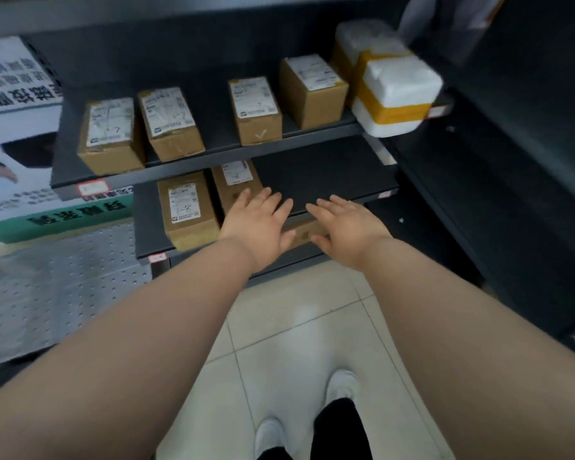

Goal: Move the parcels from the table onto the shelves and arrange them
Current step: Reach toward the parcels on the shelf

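Shoes (342, 386) in white stand nearest on the tiled floor (296, 327), and from there both bare forearms reach forward to the shelving. The left hand (259, 224) and the right hand (346, 227) are spread palm down with fingers straight and slightly fanned, gripping nothing. Between them, and partly under them, lies a brown parcel (304, 232) at the front edge of the lower shelf (329, 174). Only a strip of it shows between the thumbs, so I cannot tell whether either thumb touches it. From that strip its long axis seems to run left to right along the shelf edge, and the two hands flank it about equally, neither clearly nearer. The bare dark stretch of the shelf lies straight beyond the fingertips, so sliding the parcel back would likely be a plain push away from the body. To the left on the same shelf sits a labelled carton (188, 210), with a second carton (236, 182) just behind it, beside the left hand's fingers. Farther up, the upper shelf (213, 151) carries four labelled cartons in a loose row, from the leftmost carton (110, 136) to the rightmost carton (312, 91). At its right end are two white foam boxes (395, 94) bound with yellow tape. A printed poster (17, 127) hangs at far left.
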